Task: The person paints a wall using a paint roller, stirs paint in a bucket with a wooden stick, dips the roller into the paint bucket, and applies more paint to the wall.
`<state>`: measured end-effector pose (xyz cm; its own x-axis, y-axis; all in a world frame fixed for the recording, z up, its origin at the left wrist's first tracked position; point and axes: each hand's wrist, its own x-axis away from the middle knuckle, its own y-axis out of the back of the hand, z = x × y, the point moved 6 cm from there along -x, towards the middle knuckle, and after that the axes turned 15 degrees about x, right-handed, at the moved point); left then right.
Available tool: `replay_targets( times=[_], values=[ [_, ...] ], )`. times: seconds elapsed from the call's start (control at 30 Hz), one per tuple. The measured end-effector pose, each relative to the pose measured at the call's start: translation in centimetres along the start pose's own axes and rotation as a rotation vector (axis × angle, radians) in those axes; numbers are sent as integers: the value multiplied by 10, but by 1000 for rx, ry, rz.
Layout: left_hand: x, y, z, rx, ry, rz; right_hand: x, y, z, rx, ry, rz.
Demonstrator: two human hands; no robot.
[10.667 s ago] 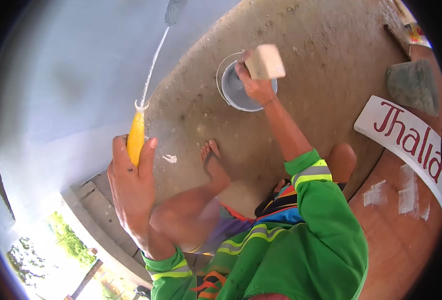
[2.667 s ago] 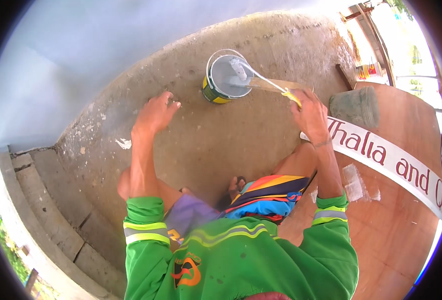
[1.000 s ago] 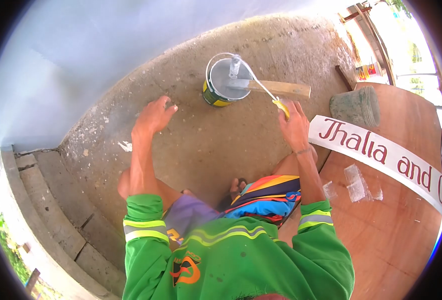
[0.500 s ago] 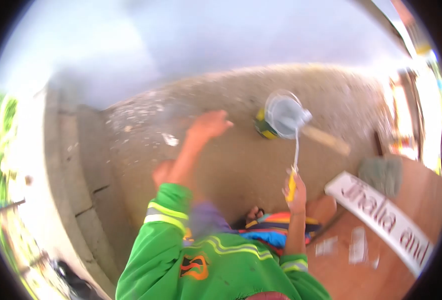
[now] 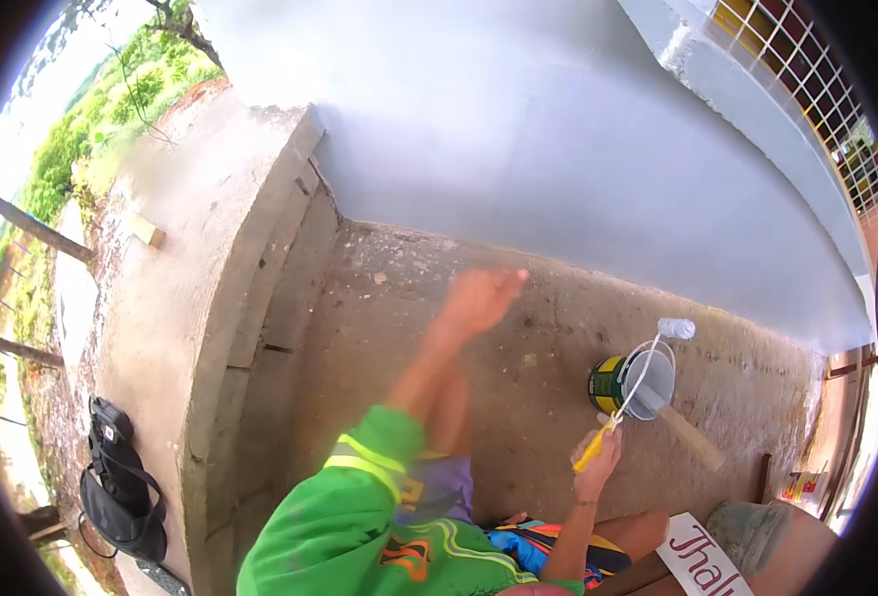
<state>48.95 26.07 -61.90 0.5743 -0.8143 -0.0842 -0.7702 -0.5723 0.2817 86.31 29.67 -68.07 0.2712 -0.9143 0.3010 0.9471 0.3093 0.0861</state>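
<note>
My right hand is closed around the yellow handle of a paint roller. The roller's white frame runs up past the paint bucket, and its coated head is above the rim, outside the opening. A wooden stick leans in the grey paint, its dry end sticking out to the right. My left hand is raised over the floor near the wall, blurred, with no object visible in it; its finger pose is smeared by motion.
The pale blue-grey wall rises beyond the floor. At left are a concrete ledge, a wood block and a black bag. A lettered white sign and a grey-green bucket are at lower right.
The view has swung left and up, showing the ledge and bag. The roller head has come out of the bucket. Earlier my right hand held the block-like wooden stick; now it stands in the paint.
</note>
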Motion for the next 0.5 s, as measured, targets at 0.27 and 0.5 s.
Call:
replay_targets(
  times=[0.27,0.5],
  values=[
    [6,306,-75,-732,-319,-677,-25,-129,58,121,271,-17],
    [-15,350,-18,-930,-340,-582,-82,-212,127,9,418,95]
  ],
)
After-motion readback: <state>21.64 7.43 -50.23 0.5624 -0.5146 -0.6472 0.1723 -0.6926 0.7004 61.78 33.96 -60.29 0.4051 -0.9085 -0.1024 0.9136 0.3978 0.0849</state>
